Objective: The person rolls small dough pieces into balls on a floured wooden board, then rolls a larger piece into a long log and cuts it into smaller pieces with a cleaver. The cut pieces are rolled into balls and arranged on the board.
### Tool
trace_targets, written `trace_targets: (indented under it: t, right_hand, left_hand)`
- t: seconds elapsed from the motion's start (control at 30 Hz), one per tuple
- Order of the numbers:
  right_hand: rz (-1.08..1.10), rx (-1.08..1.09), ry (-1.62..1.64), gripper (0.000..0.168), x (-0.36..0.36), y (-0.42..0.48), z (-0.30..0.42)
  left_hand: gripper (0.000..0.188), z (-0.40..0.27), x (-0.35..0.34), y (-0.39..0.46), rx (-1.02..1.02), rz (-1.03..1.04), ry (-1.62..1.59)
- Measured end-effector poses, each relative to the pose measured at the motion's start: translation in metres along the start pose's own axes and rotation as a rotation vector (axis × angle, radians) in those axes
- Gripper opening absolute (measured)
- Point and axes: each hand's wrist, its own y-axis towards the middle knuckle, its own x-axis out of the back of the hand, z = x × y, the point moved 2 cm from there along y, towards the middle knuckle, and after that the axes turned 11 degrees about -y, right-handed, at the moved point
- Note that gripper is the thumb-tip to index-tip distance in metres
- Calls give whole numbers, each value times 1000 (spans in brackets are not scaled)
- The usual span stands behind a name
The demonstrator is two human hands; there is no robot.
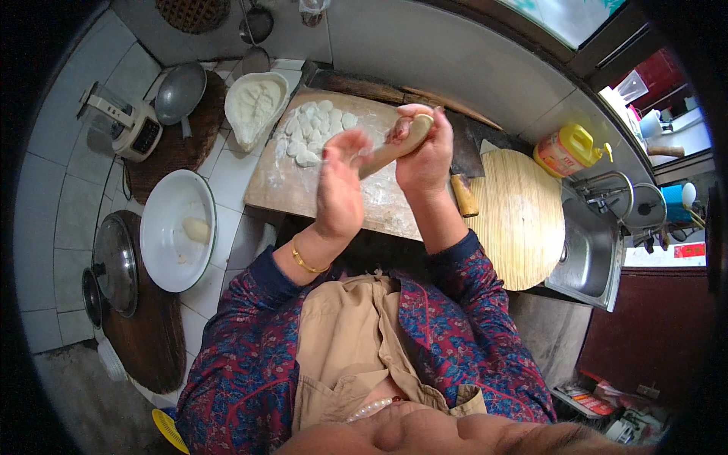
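A long roll of pale dough (pixel 392 152) slants between my hands above the floured wooden board (pixel 273 185). My right hand (pixel 426 151) grips its upper part, with the rounded end showing above the fingers. The roll's lower end reaches my left hand (pixel 341 190), which is blurred; whether its fingers close on the dough is unclear. Small floured dough pieces (pixel 310 133) lie grouped on the board's back left part. Behind the board's left side, a white bowl (pixel 256 105) contains flour. A white enamel basin (pixel 176 273) farther left holds a lump of dough (pixel 196 230).
A cleaver with a wooden handle (pixel 465 196) lies by the board's right edge, beside a round slatted mat (pixel 517 227). Farther right are a yellow jug (pixel 566 151) and a steel sink (pixel 586 256). A blender (pixel 133 131), a pan (pixel 181 94) and a lidded pot (pixel 115 261) stand left.
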Motion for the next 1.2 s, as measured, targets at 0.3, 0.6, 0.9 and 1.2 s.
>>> trace_targets:
  t: [0.3,0.6,0.9,1.2]
  right_hand:
    - [695,428,-960,31,-5,-55,1]
    - [-26,181,-878,62,31,-35,-38]
    - [83,154,-627,70,2,-24,-23]
    - [79,-7,-334,74,-7,-23,-25]
  left_hand:
    - [54,38,39,27,965,111,-980]
    - [66,41,-8,-6,275,202,-6]
    - [78,33,-12,-10,46,316,322]
    - [78,21,-8,3,-50,456,430]
